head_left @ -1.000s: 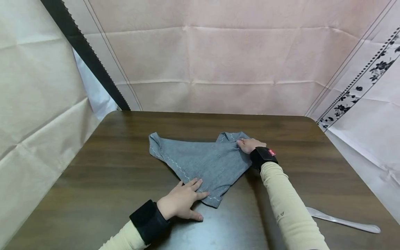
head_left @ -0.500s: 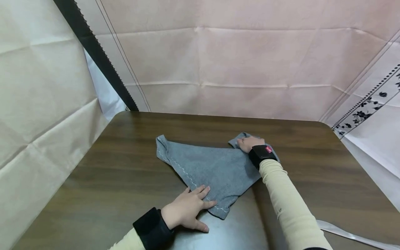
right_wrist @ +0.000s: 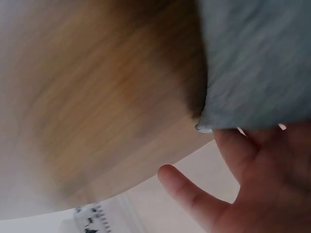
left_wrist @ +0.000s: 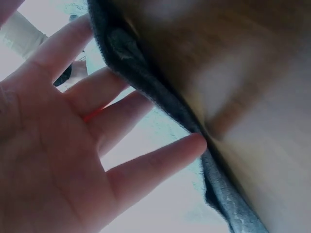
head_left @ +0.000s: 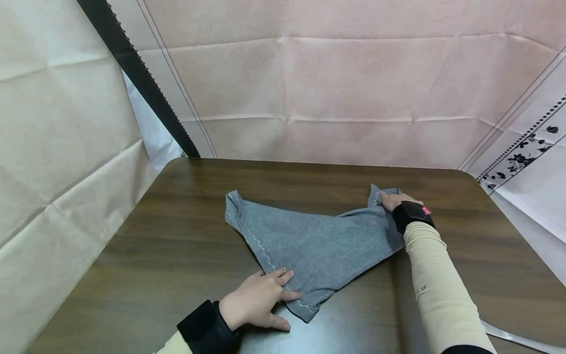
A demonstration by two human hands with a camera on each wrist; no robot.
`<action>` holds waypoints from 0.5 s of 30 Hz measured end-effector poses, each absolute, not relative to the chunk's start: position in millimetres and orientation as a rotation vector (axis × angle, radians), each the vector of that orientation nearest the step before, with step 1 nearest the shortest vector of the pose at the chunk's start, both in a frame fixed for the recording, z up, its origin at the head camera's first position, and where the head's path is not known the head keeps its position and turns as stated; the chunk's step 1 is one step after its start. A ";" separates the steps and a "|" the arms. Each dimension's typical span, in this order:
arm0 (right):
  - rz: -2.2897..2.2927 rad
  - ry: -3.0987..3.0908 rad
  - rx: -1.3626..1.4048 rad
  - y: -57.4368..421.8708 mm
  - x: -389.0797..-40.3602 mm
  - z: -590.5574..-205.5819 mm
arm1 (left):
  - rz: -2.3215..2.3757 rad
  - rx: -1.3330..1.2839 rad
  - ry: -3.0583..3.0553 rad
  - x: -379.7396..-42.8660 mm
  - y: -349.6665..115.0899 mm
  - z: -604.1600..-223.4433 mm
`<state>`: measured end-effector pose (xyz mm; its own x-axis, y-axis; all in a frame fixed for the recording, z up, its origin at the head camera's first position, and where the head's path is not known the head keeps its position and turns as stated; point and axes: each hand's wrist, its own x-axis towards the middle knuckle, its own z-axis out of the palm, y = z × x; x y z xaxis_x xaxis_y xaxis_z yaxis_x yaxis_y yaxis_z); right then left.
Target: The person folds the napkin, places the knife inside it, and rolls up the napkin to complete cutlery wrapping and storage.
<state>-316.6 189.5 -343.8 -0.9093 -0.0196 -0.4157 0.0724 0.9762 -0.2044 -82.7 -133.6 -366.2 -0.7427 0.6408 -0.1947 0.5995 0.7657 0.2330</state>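
Note:
A blue-grey cloth [head_left: 305, 241] with white stitching along its edges lies spread across the table in the head view. My left hand [head_left: 258, 300] rests on its near left edge, fingers straight and spread, thumb on the wood. In the left wrist view its fingers [left_wrist: 155, 165] lie along the cloth's dark edge [left_wrist: 160, 97]. My right hand [head_left: 400, 200] grips the far right corner, where a small flap stands up. The right wrist view shows the cloth [right_wrist: 257, 63] covering most of those fingertips, one finger [right_wrist: 189, 191] sticking out apart; the thumb is hidden.
The brown wooden table [head_left: 146, 270] has rounded far corners. A silver piece of cutlery [head_left: 522, 340] lies at the near right, partly behind the right sleeve [head_left: 442, 280]. Pale creased sheets [head_left: 331, 83] hang behind and beside the table.
My right hand has moved right, drawing the cloth's right corner outward, so the cloth is stretched wider. My left hand stays on the near edge. The view has shifted slightly.

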 end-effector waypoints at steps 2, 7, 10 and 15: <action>-0.320 2.693 0.121 201.0 -319.6 -348.2 | 0.217 0.949 2.704 -82.5 -132.5 -365.2; -0.363 2.719 0.274 224.7 -327.6 -363.2 | 0.212 0.924 2.718 -81.6 -131.6 -363.9; -0.374 2.738 0.325 230.1 -326.4 -365.2 | 0.202 0.924 2.721 -80.2 -132.4 -363.3; -0.444 2.702 0.246 231.6 -311.5 -354.2 | 0.179 0.925 2.743 -73.1 -138.0 -362.7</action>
